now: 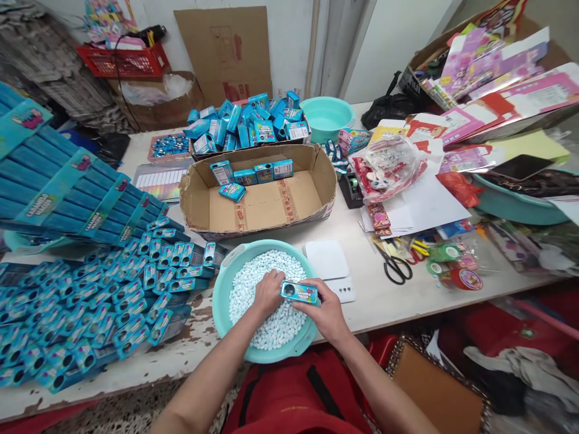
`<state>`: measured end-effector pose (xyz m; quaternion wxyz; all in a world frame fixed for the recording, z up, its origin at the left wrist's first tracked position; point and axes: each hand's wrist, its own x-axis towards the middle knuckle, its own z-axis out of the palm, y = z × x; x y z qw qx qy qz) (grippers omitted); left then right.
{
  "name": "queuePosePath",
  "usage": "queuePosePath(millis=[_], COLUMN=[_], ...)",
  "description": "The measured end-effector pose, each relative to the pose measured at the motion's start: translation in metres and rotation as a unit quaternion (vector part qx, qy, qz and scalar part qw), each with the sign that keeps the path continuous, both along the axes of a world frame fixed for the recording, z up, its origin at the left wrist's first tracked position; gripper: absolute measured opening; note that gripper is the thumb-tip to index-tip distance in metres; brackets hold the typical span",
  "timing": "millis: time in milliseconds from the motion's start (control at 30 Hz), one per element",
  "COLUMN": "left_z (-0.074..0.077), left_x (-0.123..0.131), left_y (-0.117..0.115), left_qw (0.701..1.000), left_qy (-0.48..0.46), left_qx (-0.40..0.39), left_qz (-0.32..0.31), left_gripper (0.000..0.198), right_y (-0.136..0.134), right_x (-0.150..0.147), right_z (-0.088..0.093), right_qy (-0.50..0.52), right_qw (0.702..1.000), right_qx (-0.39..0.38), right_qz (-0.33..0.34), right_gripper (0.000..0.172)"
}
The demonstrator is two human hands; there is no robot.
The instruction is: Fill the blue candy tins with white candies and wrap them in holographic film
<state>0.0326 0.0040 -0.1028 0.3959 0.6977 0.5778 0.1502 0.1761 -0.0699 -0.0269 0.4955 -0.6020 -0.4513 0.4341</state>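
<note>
My right hand (324, 308) grips a small blue candy box (299, 292), which lies tilted with a dark round opening in its printed face. Beside it, my left hand (270, 293) is closed, its fingers curled down at the white candies (256, 265); whatever is inside them is hidden. Both hands are over a turquoise basin (220, 313) that holds the candies. Just right of the basin sits a white scale (328, 260). Many matching blue boxes (131, 289) stand packed together at the left, with dark openings facing up.
Behind the basin stands a cardboard tray (262, 208) with several blue boxes inside. A heaped carton (253, 129) and another turquoise basin (328, 114) are farther back. Flat blue packaging (67, 181) leans at left. Scissors (392, 263), tape (450, 253) and papers lie right.
</note>
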Motion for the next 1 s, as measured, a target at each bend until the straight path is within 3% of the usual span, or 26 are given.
queuePosePath(millis=[100, 200, 333, 433, 533, 667, 800, 1000], left_z=[0.004, 0.022, 0.067, 0.094, 0.104, 0.104, 0.105, 0.105], left_x=[-0.010, -0.018, -0.014, -0.006, -0.001, -0.001, -0.001, 0.003], left_y=[0.002, 0.003, -0.001, -0.005, -0.005, -0.003, -0.002, 0.000], left_qw=[0.980, 0.943, 0.802, 0.754, 0.753, 0.768, 0.775, 0.772], left_qy=[-0.140, -0.239, -0.503, -0.576, -0.573, -0.556, -0.555, -0.544], left_qx=[-0.073, -0.119, -0.189, -0.166, -0.121, -0.073, -0.070, -0.060], left_qz=[0.124, 0.197, 0.262, 0.269, 0.300, 0.310, 0.293, 0.322], left_gripper=[0.025, 0.032, 0.026, 0.023, 0.027, 0.034, 0.037, 0.042], right_y=[-0.002, -0.003, -0.002, 0.000, 0.002, 0.005, 0.007, 0.011], right_x=[0.001, -0.002, -0.017, -0.031, -0.039, -0.041, -0.041, -0.042], right_z=[-0.001, -0.001, -0.001, 0.000, 0.003, 0.007, 0.007, 0.006], right_qy=[-0.024, -0.051, -0.090, -0.111, -0.126, -0.125, -0.111, -0.081], right_qw=[0.999, 0.998, 0.996, 0.994, 0.992, 0.991, 0.993, 0.996], right_qx=[-0.013, -0.018, -0.001, 0.006, 0.012, 0.025, 0.022, 0.013], right_qz=[-0.018, -0.025, 0.004, 0.022, 0.024, 0.033, 0.037, 0.029], right_gripper=[0.035, 0.032, 0.029, 0.027, 0.026, 0.027, 0.028, 0.029])
